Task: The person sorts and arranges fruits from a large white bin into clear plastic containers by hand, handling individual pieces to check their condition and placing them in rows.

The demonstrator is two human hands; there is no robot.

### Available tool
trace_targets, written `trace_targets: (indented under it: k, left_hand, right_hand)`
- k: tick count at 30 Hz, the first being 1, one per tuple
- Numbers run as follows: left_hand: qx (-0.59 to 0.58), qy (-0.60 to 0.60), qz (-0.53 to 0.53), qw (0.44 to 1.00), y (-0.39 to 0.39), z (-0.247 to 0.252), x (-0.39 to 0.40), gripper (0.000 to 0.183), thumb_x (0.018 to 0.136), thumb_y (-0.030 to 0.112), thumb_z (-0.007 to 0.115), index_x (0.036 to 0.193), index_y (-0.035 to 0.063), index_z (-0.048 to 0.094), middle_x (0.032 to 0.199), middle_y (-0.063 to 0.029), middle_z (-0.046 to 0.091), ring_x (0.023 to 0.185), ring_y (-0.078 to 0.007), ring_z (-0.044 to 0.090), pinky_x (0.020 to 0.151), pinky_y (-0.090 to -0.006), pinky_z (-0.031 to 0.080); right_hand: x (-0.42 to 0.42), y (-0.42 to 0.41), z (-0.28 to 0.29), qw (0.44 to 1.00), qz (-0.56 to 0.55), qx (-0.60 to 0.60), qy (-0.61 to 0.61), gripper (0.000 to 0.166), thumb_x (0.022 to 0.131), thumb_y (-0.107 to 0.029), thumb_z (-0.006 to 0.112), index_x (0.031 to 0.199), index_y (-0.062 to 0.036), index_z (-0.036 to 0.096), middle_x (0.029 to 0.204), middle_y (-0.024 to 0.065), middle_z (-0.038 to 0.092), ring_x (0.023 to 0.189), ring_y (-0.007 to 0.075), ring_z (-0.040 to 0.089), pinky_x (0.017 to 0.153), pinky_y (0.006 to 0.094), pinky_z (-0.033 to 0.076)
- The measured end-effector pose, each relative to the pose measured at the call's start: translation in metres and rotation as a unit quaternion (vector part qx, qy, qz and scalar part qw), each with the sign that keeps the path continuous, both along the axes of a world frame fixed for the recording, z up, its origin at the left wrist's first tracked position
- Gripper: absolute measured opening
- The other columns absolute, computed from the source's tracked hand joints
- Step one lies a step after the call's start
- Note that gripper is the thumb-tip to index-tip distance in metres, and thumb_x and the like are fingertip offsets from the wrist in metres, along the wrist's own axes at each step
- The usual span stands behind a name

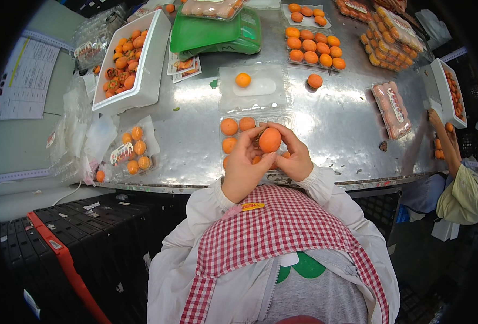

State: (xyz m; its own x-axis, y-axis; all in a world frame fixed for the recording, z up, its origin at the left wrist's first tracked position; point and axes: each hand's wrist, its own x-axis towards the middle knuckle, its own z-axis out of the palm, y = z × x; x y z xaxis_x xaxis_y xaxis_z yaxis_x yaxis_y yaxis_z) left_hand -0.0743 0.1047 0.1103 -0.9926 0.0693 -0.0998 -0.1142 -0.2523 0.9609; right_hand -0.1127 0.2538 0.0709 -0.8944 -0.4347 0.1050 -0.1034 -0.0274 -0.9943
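Both hands hold one orange persimmon (pixel 270 140) between them, my left hand (pixel 245 162) on its left side and my right hand (pixel 295 156) on its right. Beneath them lies a clear plastic clamshell tray (pixel 287 120) with several persimmons in it, partly hidden by the hands. Its raised or opened lid (pixel 227 87) lies flat beyond, and a single persimmon (pixel 243 80) rests on it. Another loose persimmon (pixel 314 81) sits on the metal table (pixel 190 133) to the right of the lid.
A white foam box (pixel 150 77) of persimmons and a green scale (pixel 206 36) stand at the back left. Filled clamshells (pixel 391 109) lie right, a bagged pack (pixel 131 152) left. At far right a co-worker's arm (pixel 445 139) reaches toward another foam box (pixel 441 81). Black crates (pixel 97 235) stand lower left.
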Motion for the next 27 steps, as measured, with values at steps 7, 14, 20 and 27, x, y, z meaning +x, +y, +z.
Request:
trace_targets:
  k: [7,14,20,27]
  left_hand:
    - [-0.039,-0.021,-0.008,0.999,0.0,0.001,0.003,0.051,0.088,0.004,0.059,0.133,-0.0023,0.037,0.12,-0.0129,0.051,0.107,-0.0188,0.055,0.09,-0.0302,0.048]
    - [-0.054,0.01,-0.016,0.998,-0.002,-0.005,0.002,0.044,0.09,0.005,0.055,0.131,-0.0012,0.042,0.119,-0.0133,0.05,0.109,-0.0222,0.054,0.094,-0.0309,0.045]
    - [-0.407,0.175,0.054,0.895,-0.001,-0.01,-0.002,0.05,0.077,0.007,0.068,0.123,-0.0002,0.047,0.116,-0.0159,0.047,0.103,-0.0292,0.05,0.088,-0.0356,0.045]
    - [-0.498,0.265,0.104,0.819,-0.004,-0.021,-0.017,0.045,0.072,0.01,0.073,0.109,-0.0001,0.051,0.109,-0.0164,0.05,0.098,-0.034,0.047,0.082,-0.0423,0.042]
  right_hand:
    - [0.003,-0.001,-0.004,0.985,0.026,-0.113,-0.128,0.06,0.087,-0.023,0.065,0.137,-0.0037,0.038,0.13,0.01,0.05,0.12,0.0201,0.049,0.101,0.0338,0.039]
    - [-0.003,0.005,-0.033,0.953,0.048,-0.216,-0.206,0.06,0.093,-0.036,0.055,0.138,-0.0017,0.035,0.13,0.009,0.048,0.119,0.0199,0.049,0.103,0.0357,0.037]
    - [-0.003,-0.001,-0.011,0.914,0.084,-0.261,-0.299,0.057,0.096,-0.037,0.049,0.138,-0.0029,0.034,0.129,0.0095,0.049,0.118,0.022,0.05,0.099,0.0368,0.042]
    - [-0.003,-0.002,0.0,0.88,0.111,-0.222,-0.405,0.05,0.098,-0.038,0.044,0.133,-0.0021,0.04,0.126,0.0101,0.052,0.113,0.0208,0.054,0.093,0.0349,0.046]
